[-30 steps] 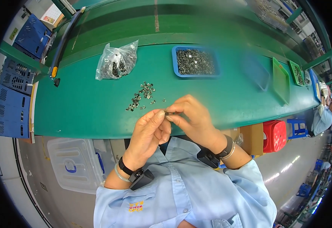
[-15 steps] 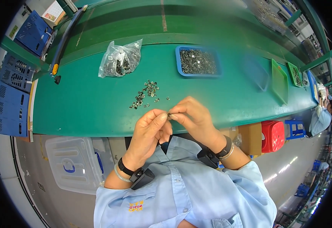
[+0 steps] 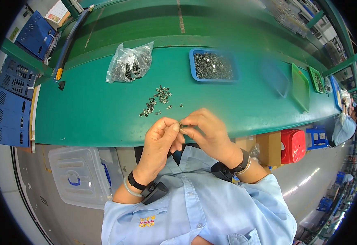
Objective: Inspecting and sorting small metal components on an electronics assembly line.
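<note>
Just above the table's front edge, my left hand (image 3: 160, 136) and my right hand (image 3: 208, 130) meet, thumbs and forefingers pinched together. Between them is a small metal part (image 3: 181, 126), mostly covered by the fingertips; its exact kind is too small to make out. Beyond my hands, a loose pile of small shiny metal parts (image 3: 162, 94) lies on the green table, a few single pieces apart from it. Farther back stands a blue tray (image 3: 193, 67) filled with many small metal parts. To its left is a clear plastic bag (image 3: 135, 57) with similar dark metal pieces.
A green tray (image 3: 300, 87) and a smaller green tray (image 3: 317, 79) with parts lie at the right of the table (image 3: 84, 110). Below the table are a lidded clear bin (image 3: 78, 175), a cardboard box (image 3: 269, 149) and a red stool (image 3: 293, 146). Another person (image 3: 345, 127) sits far right.
My right hand has shifted slightly down and its fingers have changed position on the small metal part. The left hand stays nearly in place. The pile, bag and trays have not moved.
</note>
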The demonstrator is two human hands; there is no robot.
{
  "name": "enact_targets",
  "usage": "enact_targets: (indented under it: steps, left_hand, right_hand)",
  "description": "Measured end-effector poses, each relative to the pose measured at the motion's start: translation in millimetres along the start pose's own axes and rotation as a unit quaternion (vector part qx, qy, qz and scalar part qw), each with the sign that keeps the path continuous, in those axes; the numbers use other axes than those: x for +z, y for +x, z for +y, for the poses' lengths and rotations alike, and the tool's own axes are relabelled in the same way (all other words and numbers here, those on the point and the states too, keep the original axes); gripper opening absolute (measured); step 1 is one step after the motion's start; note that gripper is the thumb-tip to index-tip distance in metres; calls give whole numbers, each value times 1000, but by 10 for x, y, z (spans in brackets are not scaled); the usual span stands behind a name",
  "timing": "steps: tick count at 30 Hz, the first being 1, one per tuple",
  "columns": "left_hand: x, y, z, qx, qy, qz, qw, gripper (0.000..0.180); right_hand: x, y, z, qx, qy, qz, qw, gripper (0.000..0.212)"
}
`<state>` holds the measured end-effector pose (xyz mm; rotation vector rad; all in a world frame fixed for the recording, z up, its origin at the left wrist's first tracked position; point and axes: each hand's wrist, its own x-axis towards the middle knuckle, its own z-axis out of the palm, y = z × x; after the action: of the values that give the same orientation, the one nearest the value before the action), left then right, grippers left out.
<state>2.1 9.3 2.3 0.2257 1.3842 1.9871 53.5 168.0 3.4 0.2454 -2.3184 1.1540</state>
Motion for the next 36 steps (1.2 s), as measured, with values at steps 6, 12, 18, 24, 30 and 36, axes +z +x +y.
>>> enact_targets:
  steps: [6,12,18,24,30,36]
  left_hand:
    - [25,-15,11,3,5,-5,1000,15]
    - [41,4,12,-25,-65,-15,997,17]
    - [-8,55,-46,-35,-102,-48,993,15]
    - [-25,86,-91,-45,-134,-60,988,13]
    - [-59,118,-149,-60,-215,-108,969,12]
    - [-44,121,-118,-57,-157,-80,983,14]
  right_hand:
    - [-7,-32,32,1,20,12,1000,17]
    - [-21,-54,96,-11,3,14,1000,15]
    - [-16,-73,123,-15,14,7,1000,15]
    - [-17,-81,117,-20,20,5,1000,16]
    - [-22,-97,87,-8,45,-5,999,19]
    - [-25,-114,87,19,45,-4,999,19]
